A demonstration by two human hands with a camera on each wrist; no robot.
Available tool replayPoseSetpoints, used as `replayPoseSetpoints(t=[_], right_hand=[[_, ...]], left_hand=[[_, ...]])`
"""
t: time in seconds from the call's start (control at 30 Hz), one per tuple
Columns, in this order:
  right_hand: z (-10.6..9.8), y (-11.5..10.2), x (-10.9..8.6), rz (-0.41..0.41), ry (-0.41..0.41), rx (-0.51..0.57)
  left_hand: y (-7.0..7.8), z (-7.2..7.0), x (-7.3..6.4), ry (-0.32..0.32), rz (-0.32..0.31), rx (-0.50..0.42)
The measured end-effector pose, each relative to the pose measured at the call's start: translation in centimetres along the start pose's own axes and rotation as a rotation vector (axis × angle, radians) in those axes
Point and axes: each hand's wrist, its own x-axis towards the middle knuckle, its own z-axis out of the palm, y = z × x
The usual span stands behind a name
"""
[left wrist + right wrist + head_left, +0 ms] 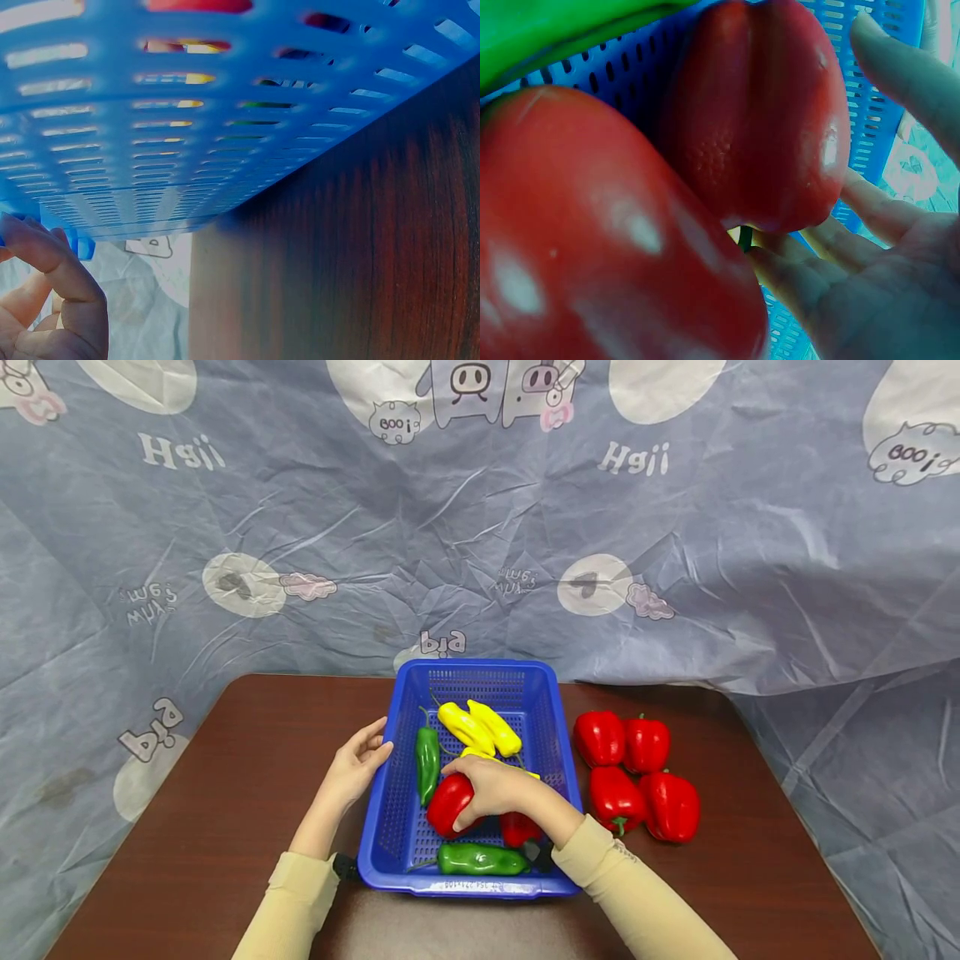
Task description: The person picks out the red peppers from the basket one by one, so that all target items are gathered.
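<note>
In the head view a blue plastic basket holds peppers. My right hand reaches inside it, fingers and thumb around a red bell pepper. Seen from the right wrist, the fingers curl behind that pepper while the thumb stands out to its side. A second red bell pepper lies close by, partly hidden under my right arm in the head view. My left hand rests its loosely bent fingertips and thumb against the basket's left rim. The left wrist view shows its bent fingers beside the slotted wall.
Yellow peppers, a green pepper and another green pepper lie in the basket. Several red bell peppers are grouped on the brown table, right of the basket. A grey patterned cloth hangs behind.
</note>
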Motion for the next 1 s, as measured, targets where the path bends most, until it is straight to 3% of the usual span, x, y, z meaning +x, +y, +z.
replayPoseSetpoints(t=[0.6,1.0], right_hand=[[0.7,0.0,0.3,-0.003,0.048,-0.089],[-0.6,-0.4,-0.6,-0.001,0.14,0.024]], left_hand=[[0.0,0.0,-0.1,0.002,0.0,-0.02],[-0.2,0.0,0.0,0.007,0.001,-0.016]])
